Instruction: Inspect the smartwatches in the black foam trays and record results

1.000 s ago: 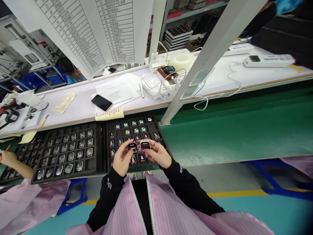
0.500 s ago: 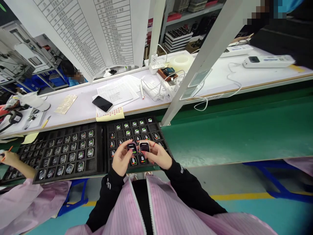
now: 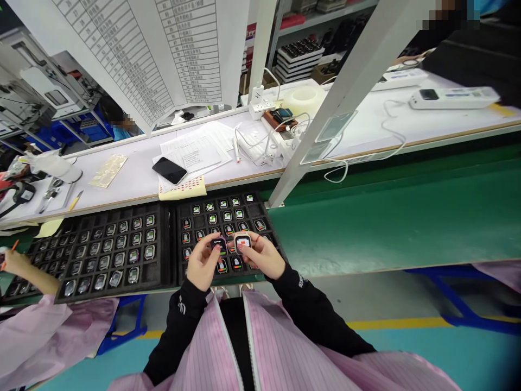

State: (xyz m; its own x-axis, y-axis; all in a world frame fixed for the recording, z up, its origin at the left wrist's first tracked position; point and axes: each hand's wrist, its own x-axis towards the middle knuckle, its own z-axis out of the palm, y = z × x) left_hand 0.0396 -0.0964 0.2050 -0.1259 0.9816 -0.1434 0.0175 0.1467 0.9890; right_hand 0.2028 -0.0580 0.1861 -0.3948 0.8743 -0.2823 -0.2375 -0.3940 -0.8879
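My left hand (image 3: 202, 263) is closed on a dark purple-edged smartwatch case (image 3: 220, 246), its thumb on the lit screen. Right beside it, my right hand (image 3: 266, 256) grips a light pinkish-gold smartwatch case (image 3: 242, 241) with its thumb at the screen, which shows white and orange. Neither watch has a strap in sight. Both are held above a black foam tray (image 3: 198, 221), where several watch cases with lit screens sit in square slots. My hands hide part of that tray's middle.
To the left stands another black tray (image 3: 152, 271) of watches, with a co-worker's arm (image 3: 35, 274) beyond it. A phone (image 3: 169, 170) and papers lie on the white shelf (image 3: 138, 191). A slanted white post (image 3: 325, 119) rises behind the tray. Green bench top (image 3: 366, 233) extends right.
The screen of the watch in my right hand has gone from dark to a lit white and orange picture. Both hands stay almost where they were.
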